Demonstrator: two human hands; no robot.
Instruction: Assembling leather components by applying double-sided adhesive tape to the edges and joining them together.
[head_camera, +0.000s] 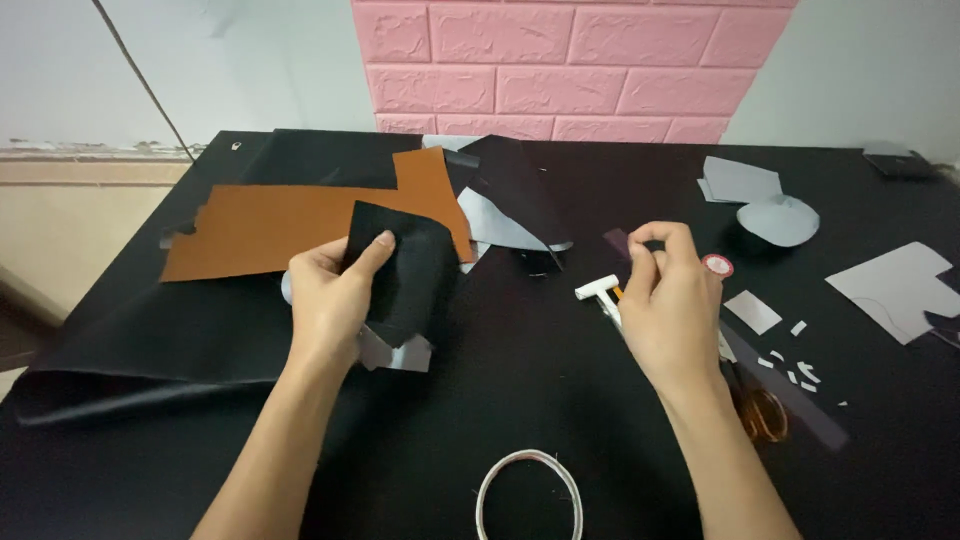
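Observation:
My left hand (325, 300) grips a black piece of leather-like sheet (400, 270) with a grey underside, held just above the black table (520, 400), thumb pressed on its top edge. My right hand (665, 295) hovers to the right with fingertips pinched together near the top; something very small may sit between them, too small to tell. A white T-shaped tool (598, 290) lies on the table just left of my right hand.
A large brown sheet (270, 225) and black sheets (520, 185) lie at the back left. Grey cut-out pieces (900, 285) and small scraps (800, 370) lie at the right. A white ring of cord (528, 495) lies near the front edge. Orange-handled scissors (762, 412) lie under my right forearm.

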